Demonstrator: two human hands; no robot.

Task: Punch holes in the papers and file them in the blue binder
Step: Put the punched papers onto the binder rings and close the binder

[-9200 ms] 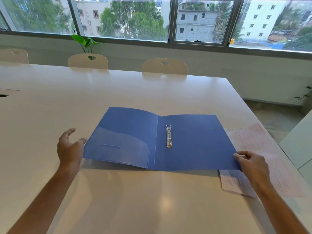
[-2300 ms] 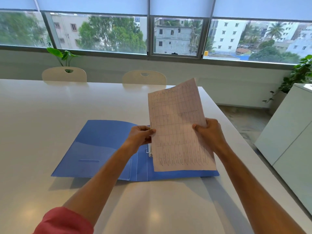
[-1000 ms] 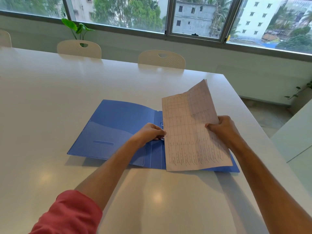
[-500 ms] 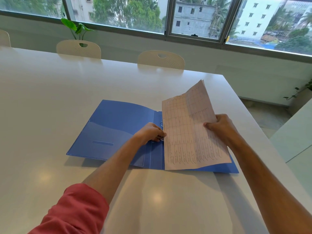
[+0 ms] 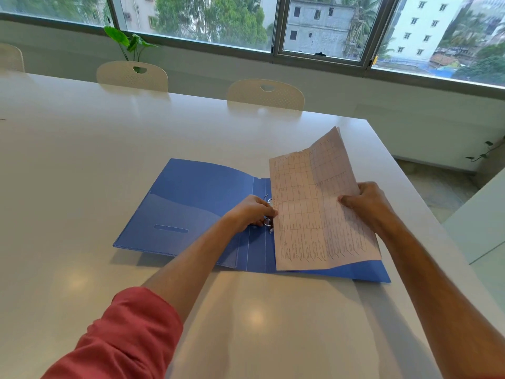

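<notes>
Blue binder point(image 5: 196, 203): lying open and flat on the white table point(image 5: 82, 160), toward its right edge.
Papers point(image 5: 314, 209): gridded sheets, tilted over the binder's right half.
Left hand point(image 5: 252, 213): grip pinched on the papers' left edge, at the metal rings point(image 5: 267, 221).
Right hand point(image 5: 366, 203): grip holding the papers' right edge.

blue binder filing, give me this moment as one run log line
stage: filing | blue binder: open flat on table | papers: held by right hand | left hand: at rings
</notes>
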